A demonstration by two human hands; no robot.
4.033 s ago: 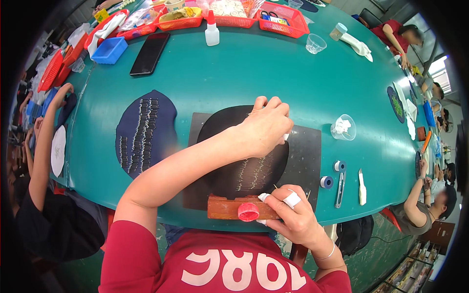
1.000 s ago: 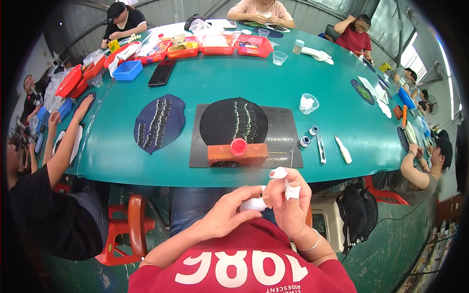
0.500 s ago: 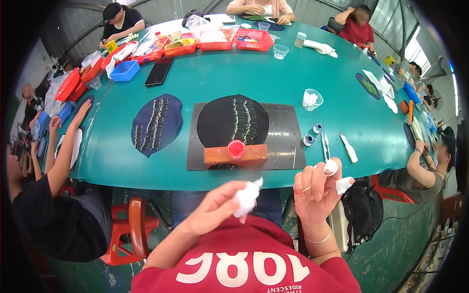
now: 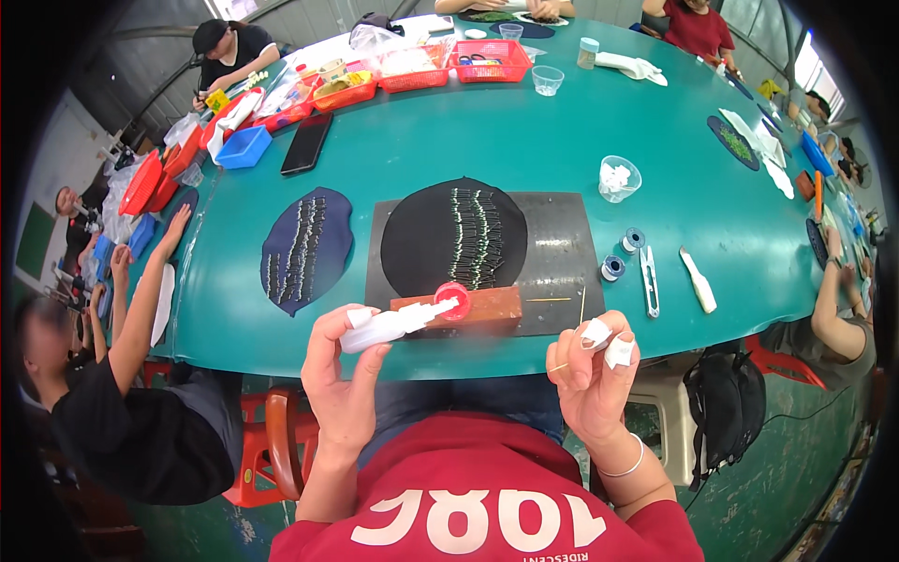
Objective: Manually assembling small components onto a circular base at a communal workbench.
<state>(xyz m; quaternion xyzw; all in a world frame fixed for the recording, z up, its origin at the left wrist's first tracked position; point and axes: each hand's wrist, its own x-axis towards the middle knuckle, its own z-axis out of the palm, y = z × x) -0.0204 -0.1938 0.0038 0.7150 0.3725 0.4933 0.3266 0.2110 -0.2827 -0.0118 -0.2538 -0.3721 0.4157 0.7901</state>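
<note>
The left hand (image 4: 337,384) is holding a white squeeze bottle (image 4: 379,330), fingers narrowed around its body, and its nozzle is pointing toward a red cup (image 4: 454,298) at the wooden block (image 4: 496,307) — whether the tip is touching cannot be told. The right hand (image 4: 597,379) is hovering half-curled at lower right of centre; whether it is pinching anything fine cannot be told. White wraps (image 4: 596,332) are covering two fingertips, probably guarding the skin. The block is sitting at the lower rim of the black cloth (image 4: 412,239), in mid-frame, perhaps weighing it down, while a dark board (image 4: 560,234) beneath is likely sparing the tabletop (image 4: 449,140).

The table's near edge is passing just behind the hands, leaving a gap between them. Green surface is stretching toward the red basket (image 4: 492,75) at upper centre — giving room — while metal snips (image 4: 648,283) are bordering the right
</note>
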